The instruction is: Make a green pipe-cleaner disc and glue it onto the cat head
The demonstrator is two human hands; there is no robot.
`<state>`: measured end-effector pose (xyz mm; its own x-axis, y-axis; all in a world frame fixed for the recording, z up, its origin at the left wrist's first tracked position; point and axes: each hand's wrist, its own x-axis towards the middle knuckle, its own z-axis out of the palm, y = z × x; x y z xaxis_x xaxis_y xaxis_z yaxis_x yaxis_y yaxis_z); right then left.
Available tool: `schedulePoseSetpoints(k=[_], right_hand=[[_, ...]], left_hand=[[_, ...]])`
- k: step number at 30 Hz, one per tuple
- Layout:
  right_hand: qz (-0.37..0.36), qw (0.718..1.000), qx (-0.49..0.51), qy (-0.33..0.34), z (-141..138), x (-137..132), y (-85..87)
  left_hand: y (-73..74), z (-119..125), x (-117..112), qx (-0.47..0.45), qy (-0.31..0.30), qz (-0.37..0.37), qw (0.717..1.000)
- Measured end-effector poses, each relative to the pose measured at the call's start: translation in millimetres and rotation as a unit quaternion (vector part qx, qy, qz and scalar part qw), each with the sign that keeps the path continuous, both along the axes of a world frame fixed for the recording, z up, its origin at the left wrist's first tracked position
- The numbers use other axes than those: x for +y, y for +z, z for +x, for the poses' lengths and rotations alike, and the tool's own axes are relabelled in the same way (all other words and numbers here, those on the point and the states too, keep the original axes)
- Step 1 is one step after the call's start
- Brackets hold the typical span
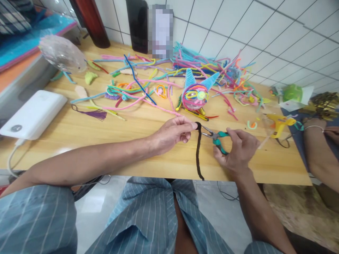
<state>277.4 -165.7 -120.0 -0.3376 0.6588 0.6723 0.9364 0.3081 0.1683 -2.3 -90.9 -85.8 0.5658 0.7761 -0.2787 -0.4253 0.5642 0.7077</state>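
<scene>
Between thumb and fingers, my left hand [176, 130] pinches the curled upper end of a black pipe cleaner [198, 151], whose tail hangs down toward the table's front edge. My right hand [239, 148] grips the green-and-black handles of a pair of pliers [217, 136]. The pliers' jaws are parted and point left, close by the curl; whether they touch it I cannot tell. Just beyond my hands stands a round pipe-cleaner figure [196, 95] with two blue pointed ears. A yellow cutter knife [196, 114] lies in front of it.
Loose coloured pipe cleaners [201, 61] are heaped along the tiled wall. To the right are a yellow glue gun [280, 123] and another person's arm [320, 151]. A white power bank [34, 114] with a cable lies left; a phone [161, 31] leans at the back.
</scene>
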Motion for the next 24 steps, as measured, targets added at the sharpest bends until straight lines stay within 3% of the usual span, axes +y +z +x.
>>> schedulePoseSetpoints(k=[4, 14, 24], right_hand=[[-0.025, 0.999, 0.016, -0.027, -4, -1, -2.4], [-0.055, 0.997, 0.055, -0.01, -11, -2, -10.8], [-0.041, 0.999, 0.033, 0.004, -21, -1, -6.7]], left_hand=[[-3.4, 0, -1, 0.008, 0.0, 0.025, 1.0], [-11.8, 2, -3, 0.046, 0.01, 0.119, 0.992], [-10.4, 0, -1, 0.099, 0.001, 0.199, 0.975]])
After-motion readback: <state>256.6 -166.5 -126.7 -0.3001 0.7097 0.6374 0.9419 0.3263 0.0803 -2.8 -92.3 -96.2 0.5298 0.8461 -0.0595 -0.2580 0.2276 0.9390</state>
